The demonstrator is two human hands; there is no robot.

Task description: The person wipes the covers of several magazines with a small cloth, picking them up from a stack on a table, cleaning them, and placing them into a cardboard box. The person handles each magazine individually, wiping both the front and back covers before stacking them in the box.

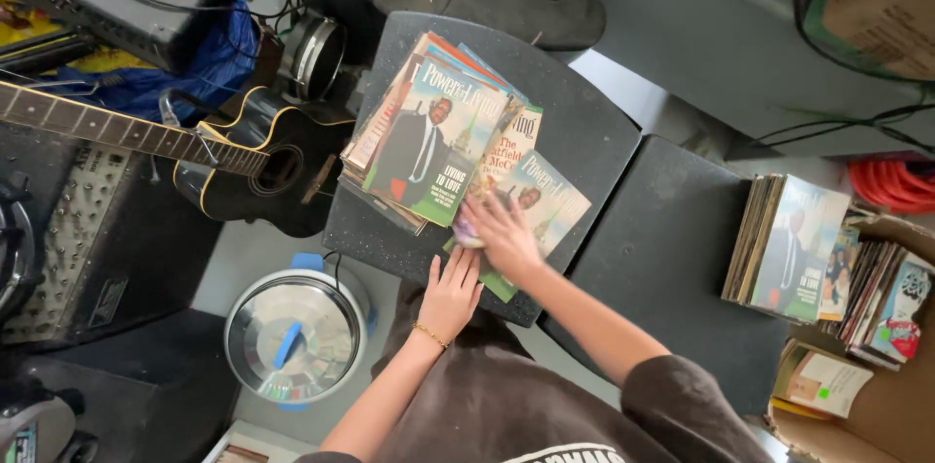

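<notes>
Magazines [433,137], thin and glossy, lie in a loose fanned stack on a dark speckled tabletop [584,122] with rounded corners. Both hands are apart, fingers spread flat: the right hand [502,234] presses a slipped-out cover, the left hand [451,293] rests at the tabletop's edge beside it.
</notes>
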